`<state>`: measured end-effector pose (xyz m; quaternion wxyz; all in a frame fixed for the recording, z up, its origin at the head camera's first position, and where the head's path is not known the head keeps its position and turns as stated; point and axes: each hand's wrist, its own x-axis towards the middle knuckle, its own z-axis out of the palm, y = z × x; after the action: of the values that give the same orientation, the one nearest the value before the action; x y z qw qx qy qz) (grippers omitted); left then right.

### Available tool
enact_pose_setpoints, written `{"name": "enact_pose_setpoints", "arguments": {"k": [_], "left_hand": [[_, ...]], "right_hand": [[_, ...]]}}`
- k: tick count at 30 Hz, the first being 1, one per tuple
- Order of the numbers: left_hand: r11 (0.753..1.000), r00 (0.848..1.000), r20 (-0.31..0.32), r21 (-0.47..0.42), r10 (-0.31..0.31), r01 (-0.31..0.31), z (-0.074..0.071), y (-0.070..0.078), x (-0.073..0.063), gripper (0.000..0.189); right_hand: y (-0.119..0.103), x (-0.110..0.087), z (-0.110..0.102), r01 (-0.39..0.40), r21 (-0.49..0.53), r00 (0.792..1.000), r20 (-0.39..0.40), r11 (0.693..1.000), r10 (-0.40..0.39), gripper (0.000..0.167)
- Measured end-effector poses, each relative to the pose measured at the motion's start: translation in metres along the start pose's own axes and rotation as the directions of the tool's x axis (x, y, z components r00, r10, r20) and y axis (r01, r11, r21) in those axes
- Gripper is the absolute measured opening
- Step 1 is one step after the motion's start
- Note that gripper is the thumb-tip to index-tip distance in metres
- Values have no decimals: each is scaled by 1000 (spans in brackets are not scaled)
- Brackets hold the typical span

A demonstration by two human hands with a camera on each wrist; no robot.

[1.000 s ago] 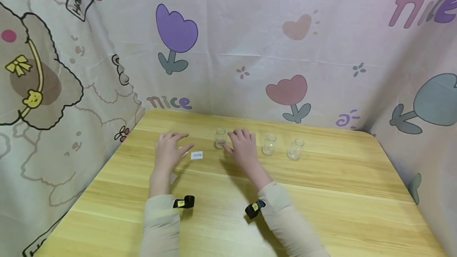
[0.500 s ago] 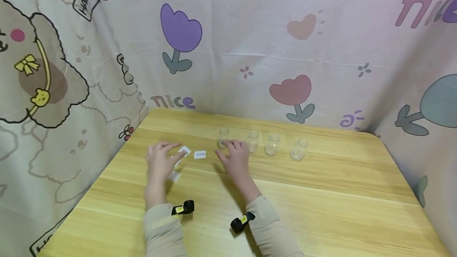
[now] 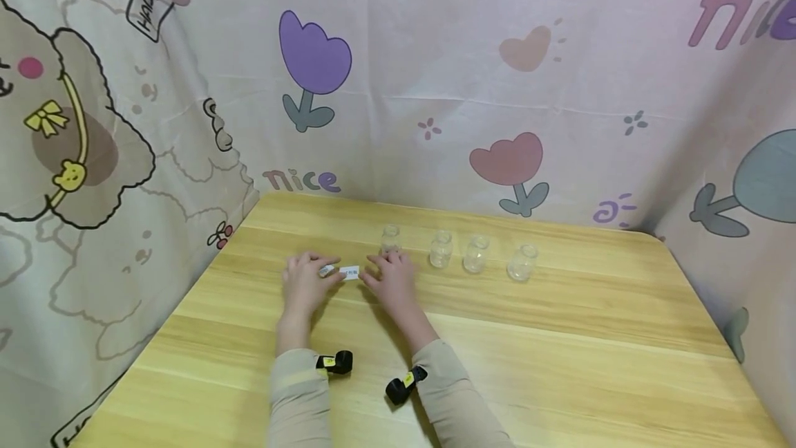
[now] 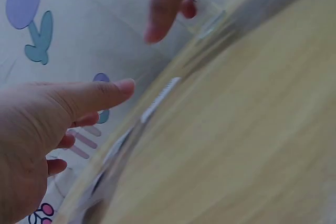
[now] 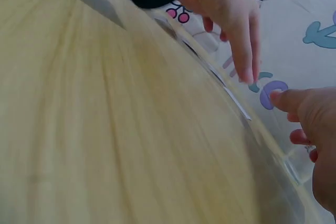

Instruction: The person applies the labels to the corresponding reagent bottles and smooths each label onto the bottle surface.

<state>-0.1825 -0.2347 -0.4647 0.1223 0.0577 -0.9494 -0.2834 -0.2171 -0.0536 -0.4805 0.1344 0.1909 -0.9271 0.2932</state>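
In the head view my left hand [image 3: 305, 285] hovers with spread fingers at a small white label [image 3: 350, 273] bearing printed characters. The thumb tip overlaps its left end. Another white label [image 3: 326, 270] shows between that hand's thumb and index finger. Close to the printed label's right end is my right hand [image 3: 393, 282], thumb and fingers apart, partly hiding a small clear glass jar [image 3: 390, 235] behind it. Both wrist views show the left thumb and the right thumb extended, gripping nothing, near the flat white label [image 4: 160, 100] on the wooden table [image 4: 236, 129].
Three more clear glass jars stand to the right in a row: one jar [image 3: 441, 249], a second jar [image 3: 475, 254] and a third jar [image 3: 522, 263]. A patterned cloth [image 3: 398, 75] hangs behind the table's back edge. Each wrist carries a black camera [image 3: 336, 363].
My right hand has moved left from among the jars to the printed label. My left hand drew back slightly, then moved right toward the same label; it now covers the lower labels seen earlier.
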Motion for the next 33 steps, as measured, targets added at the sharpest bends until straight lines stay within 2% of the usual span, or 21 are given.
{"name": "enact_pose_setpoints", "arguments": {"k": [5, 17, 23, 33], "left_hand": [[1000, 999, 45, 24, -13, 12, 5, 0, 2, 42], [997, 998, 56, 66, -42, 38, 6, -3, -1, 35], [995, 997, 65, 88, -41, 35, 8, -4, -1, 32], [997, 997, 60, 66, -42, 38, 10, -4, 0, 25]], "right_hand": [[-6, 3, 7, -4, -49, 997, 79, 999, 8, 42], [-12, 3, 16, 23, -161, 991, 133, 987, -1, 35], [-12, 3, 16, 10, -159, 988, 153, 987, 15, 35], [-13, 3, 17, 10, -174, 992, 128, 985, 13, 28]]}}
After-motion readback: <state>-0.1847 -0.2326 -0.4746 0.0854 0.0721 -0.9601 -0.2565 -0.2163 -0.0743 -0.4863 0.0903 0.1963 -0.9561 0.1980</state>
